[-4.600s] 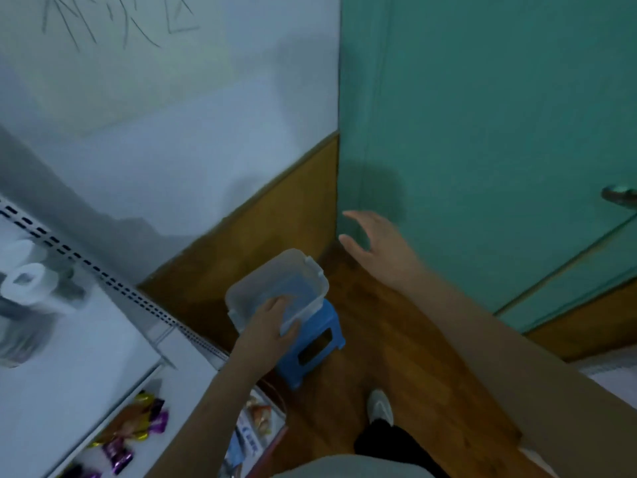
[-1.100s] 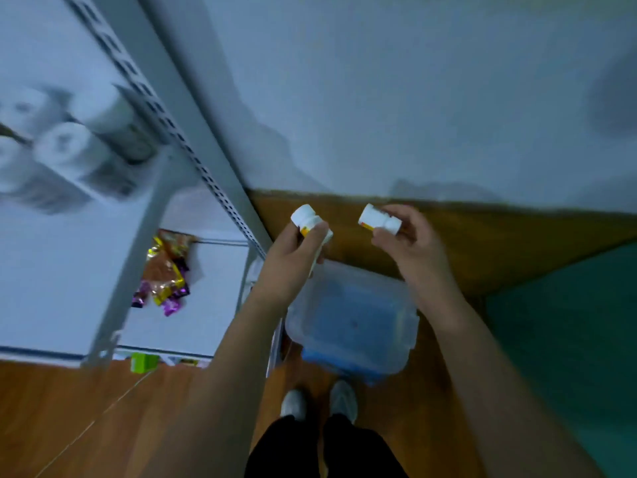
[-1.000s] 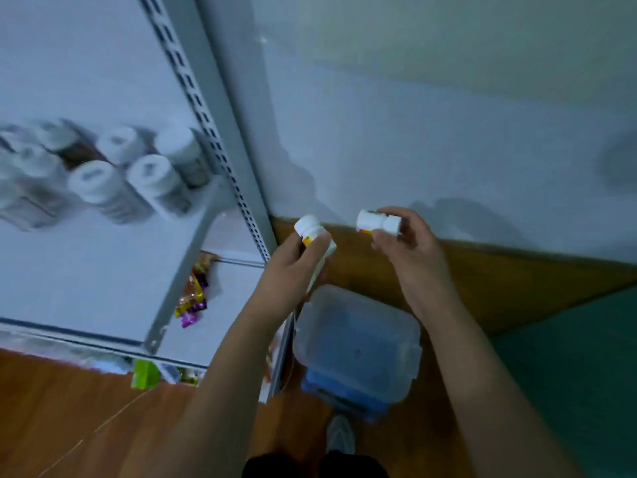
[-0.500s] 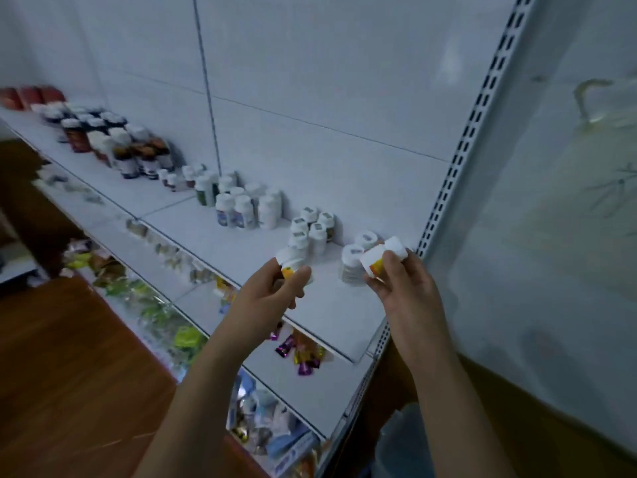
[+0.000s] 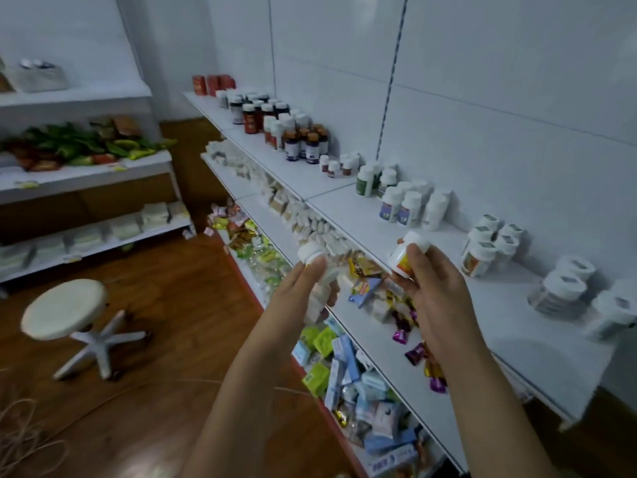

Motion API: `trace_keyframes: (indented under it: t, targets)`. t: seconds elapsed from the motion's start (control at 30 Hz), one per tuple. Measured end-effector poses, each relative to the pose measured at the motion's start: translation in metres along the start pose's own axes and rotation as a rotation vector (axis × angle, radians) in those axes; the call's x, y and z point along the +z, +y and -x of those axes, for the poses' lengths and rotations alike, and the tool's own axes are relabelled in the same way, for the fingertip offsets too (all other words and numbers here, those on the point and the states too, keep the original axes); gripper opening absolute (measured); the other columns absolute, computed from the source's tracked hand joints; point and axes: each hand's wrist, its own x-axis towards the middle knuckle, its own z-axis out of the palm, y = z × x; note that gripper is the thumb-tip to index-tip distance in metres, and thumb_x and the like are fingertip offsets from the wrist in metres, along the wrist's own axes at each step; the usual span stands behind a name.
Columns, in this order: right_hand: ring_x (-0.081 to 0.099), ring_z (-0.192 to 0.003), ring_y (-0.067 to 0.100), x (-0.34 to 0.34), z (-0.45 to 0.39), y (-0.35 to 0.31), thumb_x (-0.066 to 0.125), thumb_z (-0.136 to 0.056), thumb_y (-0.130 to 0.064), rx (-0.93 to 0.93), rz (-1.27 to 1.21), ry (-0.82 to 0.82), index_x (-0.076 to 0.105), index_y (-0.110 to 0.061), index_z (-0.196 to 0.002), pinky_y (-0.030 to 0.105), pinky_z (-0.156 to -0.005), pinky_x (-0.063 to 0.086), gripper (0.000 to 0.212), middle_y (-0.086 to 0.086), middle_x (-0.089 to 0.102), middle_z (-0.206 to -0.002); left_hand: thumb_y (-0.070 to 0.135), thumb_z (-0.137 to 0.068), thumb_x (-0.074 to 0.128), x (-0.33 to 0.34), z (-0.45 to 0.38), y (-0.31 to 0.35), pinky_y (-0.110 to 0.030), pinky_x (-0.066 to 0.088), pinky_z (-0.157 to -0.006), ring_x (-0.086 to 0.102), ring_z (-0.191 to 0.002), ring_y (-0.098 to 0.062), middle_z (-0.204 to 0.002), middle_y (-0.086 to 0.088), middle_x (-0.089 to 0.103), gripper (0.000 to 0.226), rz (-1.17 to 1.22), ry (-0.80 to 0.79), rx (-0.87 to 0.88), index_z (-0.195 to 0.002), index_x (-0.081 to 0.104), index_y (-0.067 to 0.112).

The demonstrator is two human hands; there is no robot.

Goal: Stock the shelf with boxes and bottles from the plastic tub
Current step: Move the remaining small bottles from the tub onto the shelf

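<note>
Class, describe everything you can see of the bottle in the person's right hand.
The bottle in the right hand is small, white and plastic-looking, with a white cap and a yellow, orange and red label. It is tilted, cap pointing up and away toward the shelf. The right hand holds it from below, fingers curled around its body, above the shelf's front edge. It touches nothing else. The label text is too small to read.

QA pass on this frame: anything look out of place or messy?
Yes: loose string lies tangled on the floor at lower left, and wrapped candies lie scattered loose on the middle shelf. The bottles on the top shelf stand upright.
</note>
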Motion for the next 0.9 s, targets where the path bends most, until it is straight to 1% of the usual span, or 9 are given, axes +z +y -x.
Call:
trace_keyframes:
  t: [0.17, 0.3, 0.4, 0.47, 0.53, 0.6, 0.7, 0.83, 0.9]
  targets:
    - [0.068, -0.096, 0.014, 0.047, -0.067, 0.029, 0.077, -0.07, -0.057, -0.001, 0.021, -0.064, 0.071, -0.021, -0.111, 0.029, -0.082, 0.057, 0.055, -0.003, 0.073, -0.104, 0.047, -0.1, 0.045, -0.045, -0.046, 0.005, -0.027, 0.043, -0.06, 0.056, -0.069, -0.016, -0.079, -0.006, 0.06, 0.042, 0.14, 0.095, -0.034, -0.103, 0.061, 0.008]
    - [0.068, -0.095, 0.011, 0.094, -0.133, 0.058, 0.074, -0.07, -0.056, -0.006, 0.025, -0.122, 0.074, -0.026, -0.097, 0.03, -0.084, 0.055, 0.041, -0.007, 0.074, -0.097, 0.045, -0.098, 0.049, -0.086, -0.1, 0.02, -0.03, 0.045, -0.066, 0.062, -0.066, -0.012, -0.073, -0.001, 0.067, 0.034, 0.134, 0.232, -0.064, -0.097, 0.063, 0.014]
    - [0.068, -0.096, 0.011, 0.13, -0.189, 0.075, 0.07, -0.075, -0.048, 0.004, 0.032, -0.138, 0.072, -0.025, -0.1, 0.033, -0.087, 0.054, 0.034, -0.007, 0.074, -0.097, 0.046, -0.098, 0.049, -0.119, -0.15, 0.039, -0.031, 0.047, -0.069, 0.062, -0.068, -0.013, -0.071, 0.001, 0.069, 0.033, 0.081, 0.284, -0.074, -0.097, 0.064, 0.017]
    - [0.069, -0.099, 0.014, 0.154, -0.226, 0.084, 0.07, -0.074, -0.052, 0.006, 0.075, -0.149, 0.072, -0.028, -0.1, 0.035, -0.089, 0.055, 0.035, -0.006, 0.074, -0.099, 0.049, -0.097, 0.051, -0.139, -0.186, 0.052, -0.034, 0.05, -0.075, 0.063, -0.072, -0.015, -0.07, 0.003, 0.07, 0.031, 0.055, 0.331, -0.08, -0.097, 0.065, 0.022]
    - [0.069, -0.098, 0.011, 0.176, -0.261, 0.092, 0.068, -0.078, -0.05, 0.012, 0.124, -0.171, 0.07, -0.029, -0.101, 0.029, -0.084, 0.056, 0.03, -0.007, 0.074, -0.099, 0.053, -0.095, 0.052, -0.159, -0.222, 0.062, -0.035, 0.052, -0.081, 0.065, -0.078, -0.015, -0.074, 0.007, 0.071, 0.029, 0.009, 0.364, -0.066, -0.1, 0.065, 0.028]
    - [0.068, -0.094, 0.007, 0.198, -0.292, 0.102, 0.066, -0.085, -0.043, 0.011, 0.158, -0.197, 0.068, -0.028, -0.103, 0.018, -0.074, 0.054, 0.023, -0.008, 0.073, -0.097, 0.056, -0.094, 0.05, -0.179, -0.255, 0.066, -0.029, 0.052, -0.077, 0.066, -0.076, -0.01, -0.078, 0.008, 0.07, 0.03, -0.049, 0.383, -0.042, -0.104, 0.063, 0.031]
    - [0.068, -0.094, 0.011, 0.229, -0.335, 0.119, 0.064, -0.084, -0.047, 0.009, 0.215, -0.236, 0.068, -0.026, -0.107, 0.017, -0.071, 0.052, 0.032, -0.004, 0.072, -0.099, 0.058, -0.092, 0.048, -0.208, -0.292, 0.065, -0.022, 0.05, -0.069, 0.065, -0.07, -0.005, -0.08, 0.008, 0.069, 0.034, -0.083, 0.405, -0.036, -0.106, 0.062, 0.031]
    - [0.068, -0.089, 0.007, 0.27, -0.384, 0.145, 0.065, -0.082, -0.05, 0.022, 0.253, -0.267, 0.068, -0.026, -0.103, 0.019, -0.073, 0.053, 0.033, -0.008, 0.072, -0.093, 0.054, -0.093, 0.054, -0.252, -0.336, 0.058, -0.033, 0.049, -0.079, 0.063, -0.082, -0.014, -0.081, 0.008, 0.07, 0.023, -0.001, 0.434, -0.08, -0.101, 0.064, 0.034]
    - [0.066, -0.079, 0.004, 0.291, -0.407, 0.157, 0.064, -0.079, -0.052, 0.023, 0.265, -0.276, 0.067, -0.026, -0.102, 0.015, -0.067, 0.05, 0.035, -0.011, 0.07, -0.086, 0.055, -0.092, 0.053, -0.278, -0.363, 0.059, -0.032, 0.05, -0.078, 0.063, -0.084, -0.015, -0.08, 0.011, 0.07, 0.026, -0.009, 0.442, -0.079, -0.104, 0.063, 0.034]
